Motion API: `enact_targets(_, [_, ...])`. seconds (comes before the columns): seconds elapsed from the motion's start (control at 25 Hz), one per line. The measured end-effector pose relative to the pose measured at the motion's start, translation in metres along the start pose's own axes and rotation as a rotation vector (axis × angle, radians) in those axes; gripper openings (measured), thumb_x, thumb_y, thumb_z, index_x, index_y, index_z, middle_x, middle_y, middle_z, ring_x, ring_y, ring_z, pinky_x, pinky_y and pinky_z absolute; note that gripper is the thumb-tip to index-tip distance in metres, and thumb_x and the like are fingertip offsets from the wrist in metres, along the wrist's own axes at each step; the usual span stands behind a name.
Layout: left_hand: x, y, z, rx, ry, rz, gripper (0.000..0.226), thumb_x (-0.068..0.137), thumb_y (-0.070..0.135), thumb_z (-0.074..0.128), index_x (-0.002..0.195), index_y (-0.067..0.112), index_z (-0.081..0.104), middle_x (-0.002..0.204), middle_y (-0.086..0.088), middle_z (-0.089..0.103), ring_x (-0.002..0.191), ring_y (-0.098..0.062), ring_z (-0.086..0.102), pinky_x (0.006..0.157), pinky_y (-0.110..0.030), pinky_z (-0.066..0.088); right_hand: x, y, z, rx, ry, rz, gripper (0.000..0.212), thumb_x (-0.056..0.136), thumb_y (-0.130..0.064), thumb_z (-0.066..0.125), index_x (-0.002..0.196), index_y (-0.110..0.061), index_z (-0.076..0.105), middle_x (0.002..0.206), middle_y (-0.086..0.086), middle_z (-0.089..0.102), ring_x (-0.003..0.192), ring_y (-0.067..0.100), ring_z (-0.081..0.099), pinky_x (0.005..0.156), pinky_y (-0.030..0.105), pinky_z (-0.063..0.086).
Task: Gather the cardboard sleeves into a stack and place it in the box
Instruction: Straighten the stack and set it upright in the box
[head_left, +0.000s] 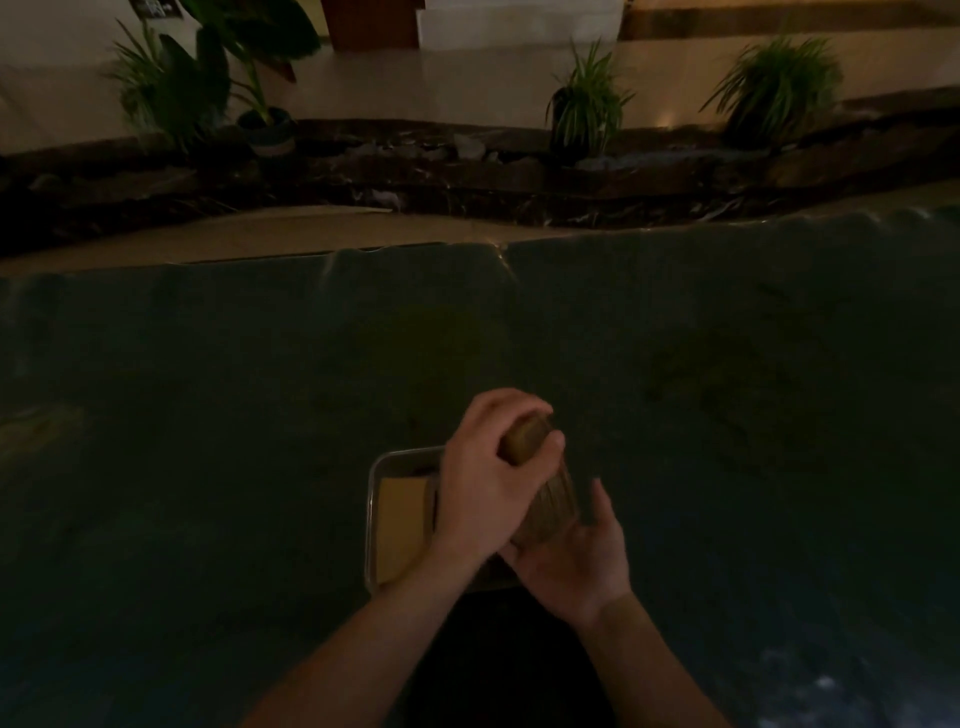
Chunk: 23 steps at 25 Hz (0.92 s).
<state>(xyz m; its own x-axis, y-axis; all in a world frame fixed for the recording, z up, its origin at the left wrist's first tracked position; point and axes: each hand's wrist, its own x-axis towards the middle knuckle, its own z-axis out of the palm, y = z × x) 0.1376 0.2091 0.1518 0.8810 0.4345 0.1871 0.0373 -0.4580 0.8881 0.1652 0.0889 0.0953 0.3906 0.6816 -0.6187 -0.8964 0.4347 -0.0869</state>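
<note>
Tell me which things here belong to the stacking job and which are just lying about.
Job:
left hand and right hand, both gripping the stack of cardboard sleeves
clear box below them, with a tan sleeve already inside

Lying about:
dark table cover
potted plants
flat cardboard sheet at the far edge

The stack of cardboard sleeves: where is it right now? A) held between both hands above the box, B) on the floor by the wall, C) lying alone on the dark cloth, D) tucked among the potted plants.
A: the left hand grips the top of the stack of cardboard sleeves and the right hand cups it from below, over the box.
</note>
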Motion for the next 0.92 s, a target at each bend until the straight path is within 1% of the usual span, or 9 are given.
enact_targets(0.12, [-0.013,-0.004,0.013,0.07,-0.068,0.026,0.027,0.08,0.043,0.063,0.106,0.036,0.06,0.115,0.027,0.042,0.111,0.007,0.05,0.086,-0.009,0.044,0.004,0.001,0.006,0.052,0.137,0.0,0.058,0.088,-0.057,0.052,0.113,-0.009,0.075,0.122,0.022,0.069,0.114,0.038,0.063,0.097,0.047,0.049])
enact_targets(0.32, [0.008,-0.011,0.001,0.02,-0.01,-0.077,0.021,0.08,0.045,0.063,0.099,0.047,0.057,0.11,0.025,0.049,0.105,0.01,0.052,0.082,-0.011,0.044,0.004,-0.007,0.016,-0.139,0.132,-0.072,0.056,0.087,-0.059,0.055,0.117,-0.016,0.072,0.126,0.023,0.066,0.118,0.039,0.061,0.105,0.051,0.044])
enact_targets(0.4, [0.02,-0.018,-0.001,0.01,0.044,-0.211,0.018,0.082,0.039,0.068,0.096,0.044,0.058,0.105,0.02,0.053,0.096,0.007,0.055,0.08,-0.012,0.041,0.004,-0.015,0.017,-0.573,0.158,-0.319,0.042,0.086,-0.058,0.06,0.12,-0.033,0.066,0.131,0.006,0.063,0.118,0.022,0.061,0.097,0.036,0.051])
enact_targets(0.48, [0.031,-0.026,0.001,0.101,0.061,-0.325,0.015,0.084,0.034,0.07,0.094,0.037,0.06,0.102,0.011,0.055,0.086,0.002,0.054,0.078,-0.016,0.038,0.002,-0.017,0.017,-1.257,0.142,-0.509,0.062,0.078,-0.048,0.075,0.133,-0.041,0.047,0.131,-0.018,0.053,0.115,0.002,0.055,0.082,0.013,0.048])
enact_targets(0.52, [0.037,-0.029,0.003,0.148,0.047,-0.378,0.013,0.085,0.034,0.07,0.093,0.035,0.06,0.102,0.008,0.055,0.083,-0.001,0.053,0.078,-0.019,0.038,0.007,-0.017,0.015,-1.551,0.159,-0.557,0.077,0.073,-0.047,0.08,0.137,-0.038,0.04,0.128,-0.023,0.049,0.113,-0.001,0.053,0.082,0.012,0.046])
enact_targets(0.6, [0.042,-0.031,0.012,0.205,0.002,-0.467,0.012,0.084,0.036,0.068,0.093,0.033,0.06,0.104,0.003,0.055,0.087,-0.01,0.054,0.08,-0.028,0.044,0.015,-0.014,0.015,-1.882,0.272,-0.646,0.08,0.069,-0.051,0.078,0.136,-0.031,0.04,0.121,-0.02,0.051,0.108,0.003,0.054,0.085,0.025,0.051])
enact_targets(0.68, [0.043,-0.033,0.022,0.249,-0.031,-0.532,0.013,0.084,0.038,0.067,0.093,0.033,0.06,0.104,0.001,0.057,0.089,-0.015,0.056,0.081,-0.033,0.049,0.021,-0.015,0.015,-1.855,0.346,-0.651,0.066,0.071,-0.05,0.074,0.127,-0.027,0.048,0.113,-0.01,0.064,0.1,0.012,0.064,0.083,0.038,0.057])
enact_targets(0.84, [0.041,-0.042,0.029,0.287,-0.088,-0.582,0.017,0.082,0.041,0.067,0.092,0.03,0.059,0.094,0.004,0.062,0.088,-0.016,0.06,0.072,-0.03,0.046,0.026,-0.021,0.006,-1.836,0.311,-0.616,0.057,0.074,-0.048,0.071,0.123,-0.027,0.052,0.104,-0.004,0.071,0.091,0.015,0.068,0.078,0.041,0.06])
enact_targets(0.92, [0.038,-0.047,0.029,0.208,-0.121,-0.571,0.037,0.081,0.045,0.069,0.112,0.029,0.057,0.108,0.007,0.058,0.1,-0.014,0.057,0.079,-0.031,0.048,0.027,-0.022,0.0,-1.742,0.285,-0.581,0.046,0.075,-0.041,0.074,0.115,-0.03,0.054,0.102,-0.006,0.07,0.09,0.013,0.068,0.078,0.039,0.06])
